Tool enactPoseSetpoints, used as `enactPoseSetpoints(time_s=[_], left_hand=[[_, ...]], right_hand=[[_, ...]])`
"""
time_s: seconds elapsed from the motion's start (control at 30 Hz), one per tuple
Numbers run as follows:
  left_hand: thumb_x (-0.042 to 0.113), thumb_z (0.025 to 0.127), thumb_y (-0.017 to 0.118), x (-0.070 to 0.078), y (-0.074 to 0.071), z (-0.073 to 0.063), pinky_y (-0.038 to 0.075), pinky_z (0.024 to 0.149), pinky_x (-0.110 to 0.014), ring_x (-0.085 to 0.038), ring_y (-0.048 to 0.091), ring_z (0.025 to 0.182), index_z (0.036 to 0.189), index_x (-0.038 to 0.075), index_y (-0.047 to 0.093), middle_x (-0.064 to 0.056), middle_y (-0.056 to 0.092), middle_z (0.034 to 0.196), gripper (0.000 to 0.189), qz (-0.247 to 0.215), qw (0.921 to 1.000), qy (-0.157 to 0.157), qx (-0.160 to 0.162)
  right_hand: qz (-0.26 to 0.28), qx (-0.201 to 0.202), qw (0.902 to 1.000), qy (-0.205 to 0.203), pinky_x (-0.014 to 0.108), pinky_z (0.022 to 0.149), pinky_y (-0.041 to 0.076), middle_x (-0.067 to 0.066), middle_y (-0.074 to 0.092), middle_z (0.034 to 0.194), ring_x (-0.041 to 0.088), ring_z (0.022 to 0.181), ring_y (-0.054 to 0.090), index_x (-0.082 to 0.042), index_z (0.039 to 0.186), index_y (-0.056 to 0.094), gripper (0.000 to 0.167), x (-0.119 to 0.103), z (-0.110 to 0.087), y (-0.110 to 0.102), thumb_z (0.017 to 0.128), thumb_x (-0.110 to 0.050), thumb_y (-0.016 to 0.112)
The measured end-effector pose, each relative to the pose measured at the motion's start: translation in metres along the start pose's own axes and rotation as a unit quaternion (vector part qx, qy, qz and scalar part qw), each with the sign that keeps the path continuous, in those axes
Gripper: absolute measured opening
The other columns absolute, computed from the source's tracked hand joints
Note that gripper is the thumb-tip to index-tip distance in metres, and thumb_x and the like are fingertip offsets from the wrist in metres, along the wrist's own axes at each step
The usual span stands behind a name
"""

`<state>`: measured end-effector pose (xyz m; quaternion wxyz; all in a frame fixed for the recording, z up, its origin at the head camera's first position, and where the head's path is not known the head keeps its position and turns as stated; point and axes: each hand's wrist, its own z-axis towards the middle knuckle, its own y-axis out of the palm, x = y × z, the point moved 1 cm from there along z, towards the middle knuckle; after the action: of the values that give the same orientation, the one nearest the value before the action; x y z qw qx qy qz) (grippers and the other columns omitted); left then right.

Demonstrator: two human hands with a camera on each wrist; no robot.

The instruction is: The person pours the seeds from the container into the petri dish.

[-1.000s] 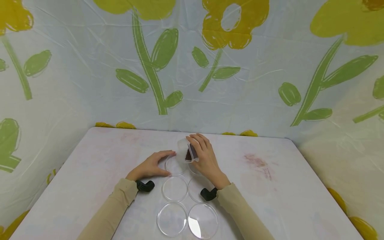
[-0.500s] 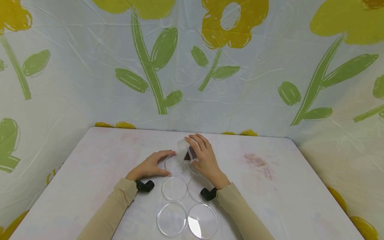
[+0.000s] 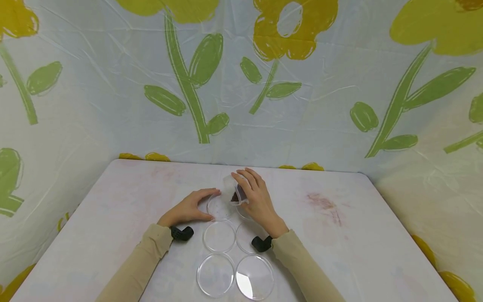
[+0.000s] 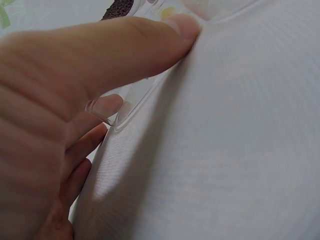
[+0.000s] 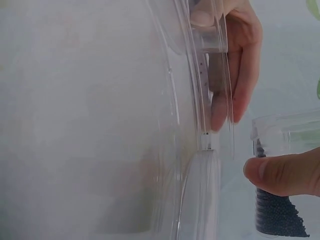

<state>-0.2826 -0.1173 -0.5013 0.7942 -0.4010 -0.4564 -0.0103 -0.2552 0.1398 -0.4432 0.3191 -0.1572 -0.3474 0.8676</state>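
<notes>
My left hand [image 3: 189,208] grips the rim of a clear petri dish [image 3: 220,209] in the far left spot, thumb on the near side and fingers on the far side. Tiny dark specks lie in this dish. Just right of it, my right hand [image 3: 259,203] holds a clear plastic container [image 5: 280,131] tipped toward the dish. Small dark granules [image 5: 280,215] fill part of the container and slope toward its mouth. In the right wrist view, my right thumb [image 5: 275,174] presses the container's wall. The far right dish is partly hidden under my right hand.
Nearer dishes stand in two columns: a middle left dish [image 3: 219,237], a middle right dish [image 3: 245,237] partly behind my right wrist, and two front dishes, left [image 3: 216,275] and right [image 3: 255,277]. A flower-print cloth [image 3: 320,105] hangs behind the table [image 3: 332,260].
The container has shifted slightly left and fewer granules show at its mouth. Dark specks now show in the held dish. My left hand has stayed in place.
</notes>
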Motion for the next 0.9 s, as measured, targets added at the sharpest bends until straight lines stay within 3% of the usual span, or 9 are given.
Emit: enactPoseSetpoints(time_s=[0.43,0.9], left_hand=[[0.029,0.076,0.086,0.0031,-0.0006,-0.0012,0.027,0.116,-0.051,-0.026,0.035,0.143,0.146,0.011,0.049,-0.005,0.046,0.151,0.081,0.002,0.9998,-0.018,-0.007],[0.026,0.075,0.087,0.0042,-0.0006,-0.0009,0.027,0.116,-0.05,-0.027,0.036,0.142,0.145,0.009,0.049,-0.006,0.048,0.149,0.081,-0.001,0.9999,-0.009,-0.004]], right_hand=[[-0.023,-0.005,0.9997,0.003,0.049,0.111,0.032,0.012,0.046,0.142,0.034,0.139,0.035,-0.012,0.145,0.045,0.096,0.0011,-0.0012,0.0019,0.058,0.017,0.075],[-0.04,-0.003,0.9992,0.006,0.048,0.112,0.031,0.01,0.048,0.141,0.033,0.139,0.036,-0.013,0.144,0.048,0.088,0.0009,-0.0011,0.0027,0.065,0.011,0.079]])
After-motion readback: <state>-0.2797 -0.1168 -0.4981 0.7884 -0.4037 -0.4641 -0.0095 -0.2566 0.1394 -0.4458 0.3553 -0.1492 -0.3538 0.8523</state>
